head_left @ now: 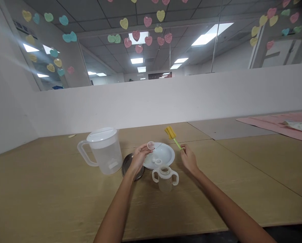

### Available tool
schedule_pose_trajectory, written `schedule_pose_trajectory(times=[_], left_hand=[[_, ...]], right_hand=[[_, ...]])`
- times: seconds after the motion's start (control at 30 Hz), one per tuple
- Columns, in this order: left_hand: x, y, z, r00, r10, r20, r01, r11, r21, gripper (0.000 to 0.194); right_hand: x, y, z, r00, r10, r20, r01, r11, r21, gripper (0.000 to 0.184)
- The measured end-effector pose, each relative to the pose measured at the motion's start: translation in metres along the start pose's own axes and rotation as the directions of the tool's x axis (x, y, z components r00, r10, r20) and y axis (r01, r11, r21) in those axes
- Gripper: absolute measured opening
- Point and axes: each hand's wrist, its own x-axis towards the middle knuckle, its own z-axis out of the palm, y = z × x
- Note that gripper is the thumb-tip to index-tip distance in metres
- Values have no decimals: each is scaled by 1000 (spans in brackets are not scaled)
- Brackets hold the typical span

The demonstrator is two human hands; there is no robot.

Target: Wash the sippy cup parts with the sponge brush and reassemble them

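Note:
My left hand (139,156) is closed on a small round clear cap (151,145), held over the left rim of a white bowl (170,156). In my right hand (188,158) is the green handle of a sponge brush (170,132), its yellow head tilted up and left. Small white parts (156,161) lie in the bowl. A two-handled sippy cup (165,180) stands upright in front of the bowl, its top uncovered. Partly hidden behind my left hand and wrist is a round metal dish (127,164).
To the left stands a large translucent pitcher (107,153) with a white lid and a side handle. A pink cloth (272,125) lies at the far right. The white wall (141,106) borders the table's back, with windows above.

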Motion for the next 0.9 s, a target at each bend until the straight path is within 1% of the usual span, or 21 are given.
schedule_pose_trajectory(times=[0.1, 0.2, 0.3, 0.37, 0.43, 0.47, 0.53, 0.67, 0.8, 0.9], left_hand=[[0, -2, 1, 993, 72, -95, -65, 995, 74, 33], [-1, -4, 2, 979, 125, -159, -103, 984, 144, 32], [-1, -6, 2, 973, 134, -189, -100, 979, 178, 30], [-1, -6, 2, 977, 132, -167, -103, 980, 172, 29], [-1, -6, 2, 977, 153, -148, -126, 976, 177, 26], [-1, -6, 1, 975, 166, -151, -137, 973, 184, 26], [0, -8, 0, 967, 185, -177, -149, 969, 197, 26], [3, -13, -1, 962, 196, -191, -156, 966, 208, 29], [3, -14, -1, 972, 178, -155, -154, 975, 157, 29], [3, -13, -1, 974, 156, -165, -138, 984, 112, 30]], right_hand=[[-6, -8, -3, 988, -157, -2, 156, 978, 137, 32], [-13, -13, -5, 955, -296, 11, 287, 934, 215, 33], [-19, -13, -4, 919, -392, 34, 379, 906, 187, 35], [-21, -12, -2, 888, -459, 34, 451, 882, 133, 35], [-21, -11, -1, 861, -509, 8, 507, 859, 76, 34], [-20, -11, -1, 855, -518, -11, 518, 854, 47, 34], [-19, -10, -1, 860, -508, -45, 508, 861, -5, 35], [-19, -10, -1, 880, -473, -52, 471, 881, -36, 37], [-18, -9, -1, 874, -485, -41, 484, 874, -30, 37], [-17, -9, -1, 894, -437, -100, 433, 899, -63, 39]])
